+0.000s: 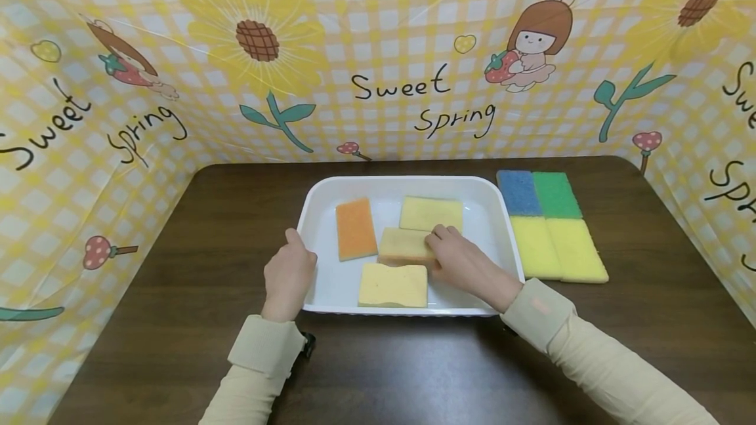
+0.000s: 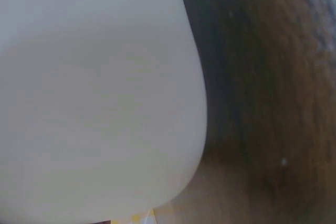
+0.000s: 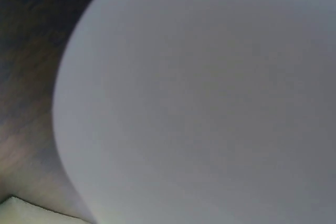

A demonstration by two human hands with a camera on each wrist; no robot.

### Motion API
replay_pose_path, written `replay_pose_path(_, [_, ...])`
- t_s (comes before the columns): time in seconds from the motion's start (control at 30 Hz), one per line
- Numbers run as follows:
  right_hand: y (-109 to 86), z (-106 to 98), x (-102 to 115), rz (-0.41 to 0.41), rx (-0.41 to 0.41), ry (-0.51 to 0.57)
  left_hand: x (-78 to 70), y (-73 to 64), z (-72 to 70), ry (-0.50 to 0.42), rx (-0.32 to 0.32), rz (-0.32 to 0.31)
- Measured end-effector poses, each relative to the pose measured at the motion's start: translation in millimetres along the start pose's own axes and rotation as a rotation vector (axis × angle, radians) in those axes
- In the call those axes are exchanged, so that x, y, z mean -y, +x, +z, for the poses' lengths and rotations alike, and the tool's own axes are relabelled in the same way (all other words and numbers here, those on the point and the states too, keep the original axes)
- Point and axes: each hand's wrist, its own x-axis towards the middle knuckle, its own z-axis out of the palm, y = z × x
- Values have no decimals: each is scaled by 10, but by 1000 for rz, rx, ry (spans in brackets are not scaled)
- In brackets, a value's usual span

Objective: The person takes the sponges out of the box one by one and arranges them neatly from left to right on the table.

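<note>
In the head view a white tray (image 1: 328, 294) holds several sponges. My left hand (image 1: 289, 279) grips the tray's left rim, thumb pointing up along the edge. Inside, my right hand (image 1: 463, 260) pinches the right end of a pale yellow sponge (image 1: 404, 244) in the middle, its fingertips over the top. Behind it lies another yellow sponge (image 1: 431, 213). In front is a yellow sponge with wavy long edges (image 1: 392, 286), and to the left an orange sponge (image 1: 356, 228). A blurred pale surface fills most of both wrist views, hiding the fingers there.
On the dark wooden table (image 1: 177, 267), right of the tray, lie a blue sponge (image 1: 519, 193), a green sponge (image 1: 557, 195) and two yellow sponges (image 1: 575, 250) side by side. A yellow checked cloth (image 1: 390, 31) with printed flowers stands around the table's back and sides.
</note>
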Motion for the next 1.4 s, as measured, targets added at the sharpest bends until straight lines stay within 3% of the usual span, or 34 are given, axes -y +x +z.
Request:
replay_pose_path(0.3, [3, -3, -17, -32, -90, 34, 4, -2, 6, 4, -18, 12])
replay_pose_path(0.5, [19, -12, -38, -13, -88, 59, -2, 15, 13, 2, -12, 2])
replay_pose_path(1.07, [51, -52, -73, -56, -114, 86, -13, 25, -2, 12, 2, -11])
replay_pose_path(1.4, [37, -79, -87, -58, -190, 105, 1, 8, 7, 5, -3, -6])
